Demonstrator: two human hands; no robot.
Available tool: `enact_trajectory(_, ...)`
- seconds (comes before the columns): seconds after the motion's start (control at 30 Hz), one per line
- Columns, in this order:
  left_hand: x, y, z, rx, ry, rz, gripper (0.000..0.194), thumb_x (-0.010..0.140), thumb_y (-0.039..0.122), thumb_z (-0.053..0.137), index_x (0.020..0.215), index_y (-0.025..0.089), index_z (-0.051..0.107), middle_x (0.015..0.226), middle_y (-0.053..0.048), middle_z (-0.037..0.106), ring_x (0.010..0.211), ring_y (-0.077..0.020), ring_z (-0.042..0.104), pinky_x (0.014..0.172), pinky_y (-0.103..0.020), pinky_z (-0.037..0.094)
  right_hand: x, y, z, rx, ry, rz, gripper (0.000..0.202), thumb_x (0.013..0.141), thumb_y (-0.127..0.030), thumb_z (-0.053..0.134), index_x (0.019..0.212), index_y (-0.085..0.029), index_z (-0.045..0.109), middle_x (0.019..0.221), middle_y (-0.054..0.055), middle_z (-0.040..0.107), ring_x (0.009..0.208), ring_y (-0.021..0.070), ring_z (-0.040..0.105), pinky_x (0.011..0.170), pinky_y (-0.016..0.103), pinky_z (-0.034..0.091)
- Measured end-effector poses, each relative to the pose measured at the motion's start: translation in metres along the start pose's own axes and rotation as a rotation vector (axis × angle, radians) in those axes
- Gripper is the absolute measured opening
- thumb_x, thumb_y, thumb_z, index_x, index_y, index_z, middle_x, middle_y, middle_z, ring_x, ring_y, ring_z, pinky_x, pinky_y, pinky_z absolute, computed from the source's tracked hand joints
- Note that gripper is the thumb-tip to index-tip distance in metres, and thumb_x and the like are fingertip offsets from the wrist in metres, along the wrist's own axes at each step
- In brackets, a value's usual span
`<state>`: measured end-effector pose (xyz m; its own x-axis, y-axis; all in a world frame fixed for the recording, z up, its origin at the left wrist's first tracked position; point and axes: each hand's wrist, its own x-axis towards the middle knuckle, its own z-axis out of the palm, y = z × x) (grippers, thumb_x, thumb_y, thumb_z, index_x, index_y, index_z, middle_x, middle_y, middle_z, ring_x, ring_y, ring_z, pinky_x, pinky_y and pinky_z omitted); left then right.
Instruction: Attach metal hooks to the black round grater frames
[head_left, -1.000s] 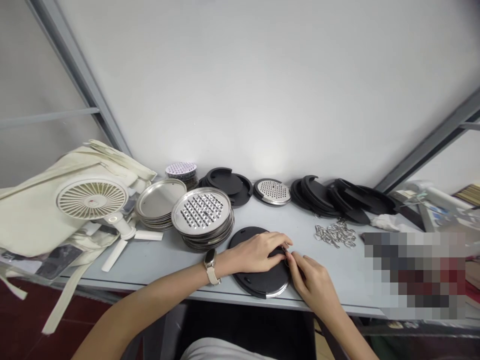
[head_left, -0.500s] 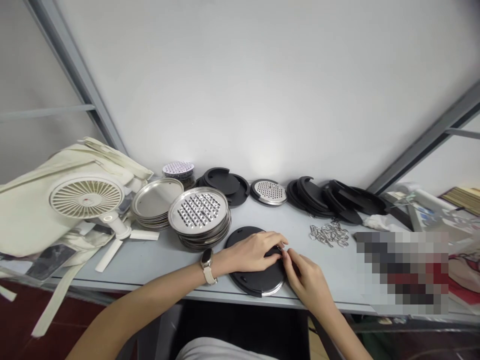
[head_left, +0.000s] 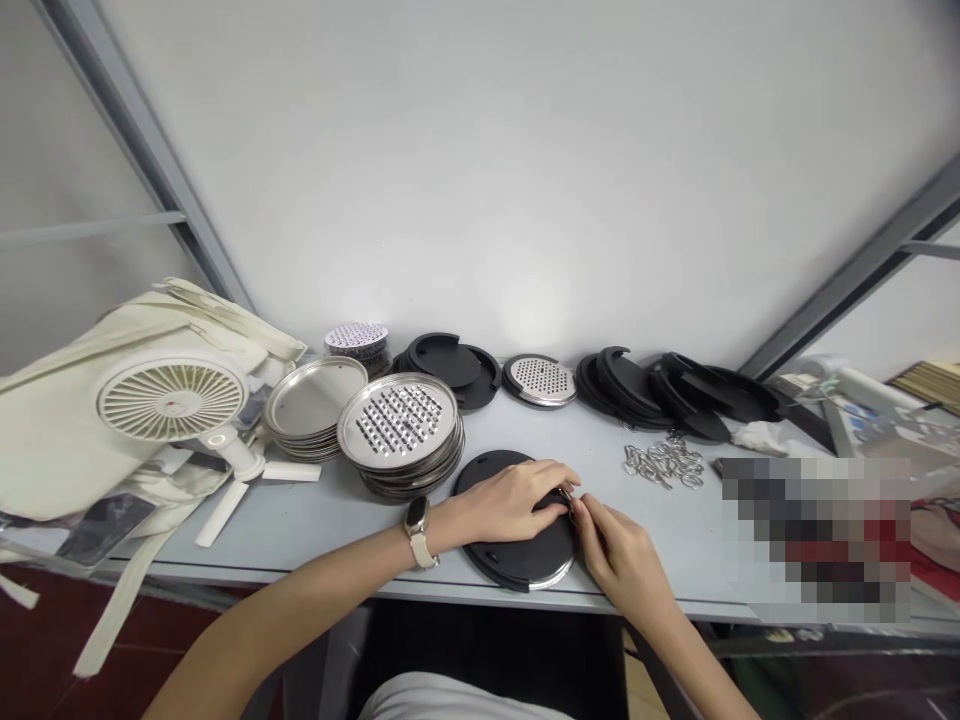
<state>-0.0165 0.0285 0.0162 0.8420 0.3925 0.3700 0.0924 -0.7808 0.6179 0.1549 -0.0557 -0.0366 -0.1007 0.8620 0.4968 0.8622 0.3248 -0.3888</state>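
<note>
A round black disc (head_left: 517, 566) with a silver rim at its front right lies at the table's front edge. Across its top rests my left hand (head_left: 517, 500), thumb and fingers closed round a small metal hook (head_left: 568, 494) at the disc's right side. My right hand (head_left: 616, 545) pinches the same small metal piece from the right, its fingertips partly hiding it. Behind and to the right is a pile of metal hooks (head_left: 664, 462). A stack of round metal graters (head_left: 400, 425) stands left of the disc.
Metal plates (head_left: 316, 398) are stacked at the left, beside a white fan (head_left: 172, 400) and a cream bag (head_left: 90, 370). Black discs (head_left: 450, 365) and a perforated one (head_left: 541, 381) line the wall. More black holders (head_left: 626, 385) lie right. A blurred patch covers the right side.
The view has shifted slightly. Between my hands, more of the small metal piece shows now; both hands keep their closed grip at the disc's right side.
</note>
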Motion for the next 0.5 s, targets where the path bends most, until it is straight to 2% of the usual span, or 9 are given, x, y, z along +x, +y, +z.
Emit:
enact_trajectory(0.2, 0.0002, 0.0, 0.0015, 0.011, -0.013, 0.007, 0.03, 0.086, 0.009, 0.048, 0.116, 0.015, 0.048, 0.111, -0.01, 0.06, 0.105, -0.019, 0.057, 0.091, -0.03, 0.046, -0.0003, -0.0012, -0.0018, 0.001, 0.036, 0.016, 0.026, 0.097, -0.026, 0.033, 0.074, -0.021, 0.043, 0.055, -0.003, 0.046, 0.048, 0.0121, 0.046, 0.049, 0.023, 0.034)
enact_trajectory(0.5, 0.0014, 0.002, 0.0, 0.097, 0.03, 0.015, 0.028, 0.085, 0.009, 0.048, 0.112, 0.016, 0.05, 0.108, -0.008, 0.058, 0.104, -0.0191, 0.055, 0.095, -0.032, 0.043, -0.0003, 0.0023, 0.0006, 0.005, -0.005, 0.064, 0.026, 0.097, -0.029, 0.032, 0.077, -0.02, 0.048, 0.056, -0.002, 0.048, 0.049, 0.0125, 0.048, 0.05, 0.022, 0.034)
